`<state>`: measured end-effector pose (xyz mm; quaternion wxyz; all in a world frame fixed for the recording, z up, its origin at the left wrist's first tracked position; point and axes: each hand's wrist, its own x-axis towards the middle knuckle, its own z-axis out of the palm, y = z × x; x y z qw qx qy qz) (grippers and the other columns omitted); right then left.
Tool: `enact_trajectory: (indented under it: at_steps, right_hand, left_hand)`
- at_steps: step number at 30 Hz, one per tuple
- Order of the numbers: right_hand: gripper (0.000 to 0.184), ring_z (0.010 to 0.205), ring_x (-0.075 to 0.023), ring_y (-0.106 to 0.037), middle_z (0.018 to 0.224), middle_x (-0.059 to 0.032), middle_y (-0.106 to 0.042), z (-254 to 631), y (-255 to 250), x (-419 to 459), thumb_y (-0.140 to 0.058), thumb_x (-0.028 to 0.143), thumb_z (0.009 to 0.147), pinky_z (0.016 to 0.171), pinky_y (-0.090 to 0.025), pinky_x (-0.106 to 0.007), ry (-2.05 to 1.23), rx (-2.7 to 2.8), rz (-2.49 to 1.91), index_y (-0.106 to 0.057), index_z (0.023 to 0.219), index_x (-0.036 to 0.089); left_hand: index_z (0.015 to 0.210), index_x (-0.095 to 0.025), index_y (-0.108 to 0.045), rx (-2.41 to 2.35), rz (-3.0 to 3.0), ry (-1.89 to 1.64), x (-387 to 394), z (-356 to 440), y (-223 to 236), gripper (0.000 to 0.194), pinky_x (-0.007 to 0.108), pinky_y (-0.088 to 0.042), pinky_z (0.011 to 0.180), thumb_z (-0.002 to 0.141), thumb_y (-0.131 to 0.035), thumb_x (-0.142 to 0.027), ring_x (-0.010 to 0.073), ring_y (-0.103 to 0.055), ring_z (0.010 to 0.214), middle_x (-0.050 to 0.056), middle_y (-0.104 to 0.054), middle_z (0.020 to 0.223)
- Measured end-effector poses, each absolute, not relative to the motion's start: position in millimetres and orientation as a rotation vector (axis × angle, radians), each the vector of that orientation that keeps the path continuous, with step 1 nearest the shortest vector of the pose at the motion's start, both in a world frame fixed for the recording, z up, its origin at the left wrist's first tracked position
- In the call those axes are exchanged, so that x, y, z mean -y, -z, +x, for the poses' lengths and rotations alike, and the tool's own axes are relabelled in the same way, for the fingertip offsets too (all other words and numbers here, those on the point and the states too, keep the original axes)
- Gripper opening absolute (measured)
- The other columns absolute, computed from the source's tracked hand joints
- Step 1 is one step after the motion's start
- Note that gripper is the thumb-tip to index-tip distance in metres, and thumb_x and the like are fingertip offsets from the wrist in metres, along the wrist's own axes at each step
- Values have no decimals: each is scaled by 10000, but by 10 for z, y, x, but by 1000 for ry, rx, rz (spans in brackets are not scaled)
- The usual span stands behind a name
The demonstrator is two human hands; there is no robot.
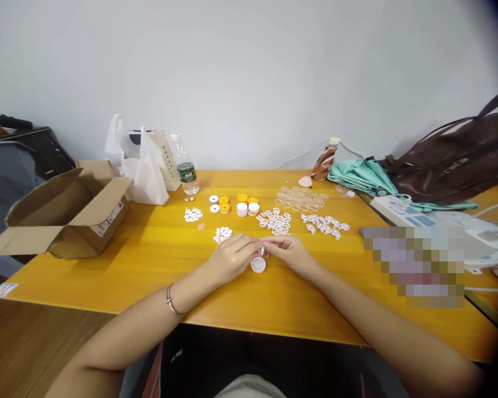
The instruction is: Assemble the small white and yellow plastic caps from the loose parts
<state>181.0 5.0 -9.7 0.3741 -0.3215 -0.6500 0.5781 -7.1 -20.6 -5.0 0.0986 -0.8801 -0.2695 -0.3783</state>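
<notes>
My left hand [233, 258] and my right hand [294, 254] meet over the middle of the table, fingertips pinched together. Between them is a small white plastic piece [261, 250], mostly covered by the fingers. Just below it on the table lies a round white shallow cup [258, 265]. Beyond my left hand sits a cluster of small white round parts [223, 235]. White openwork plastic pieces [274, 221] lie beyond the fingertips, with a second group of them [326, 224] farther right. Short white and orange round cases [242, 209] stand behind.
Clear rings [301, 198] lie toward the back right. At the left are an open cardboard box [112, 218], a white plastic bag [147, 179] and a water bottle [187, 171]. A brown drink bottle [326, 160], green cloth [363, 176] and dark bag [452, 160] stand at the right.
</notes>
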Motion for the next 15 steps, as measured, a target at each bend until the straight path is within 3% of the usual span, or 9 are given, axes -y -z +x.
enact_trajectory:
  at_steps: [7,15]
  right_hand:
    - [284,765,-200,-678,811,-24,-730,1789,129,3,-626,406,723,783,-547,-385,-1346,1721,-831,-727,895,203]
    - [193,671,-179,-673,764,-17,-724,1744,116,103,-572,256,713,687,-568,-325,-1120,1796,-935,-721,811,182]
  left_hand:
    - [1045,-130,-559,779,-2521,1052,220,-67,115,186,295,-508,676,893,-454,-150,158,-591,774,90,-646,886]
    - [1054,-104,-547,731,-2502,954,248,-47,143,203,297,-518,653,894,-425,-128,168,-599,751,105,-646,868]
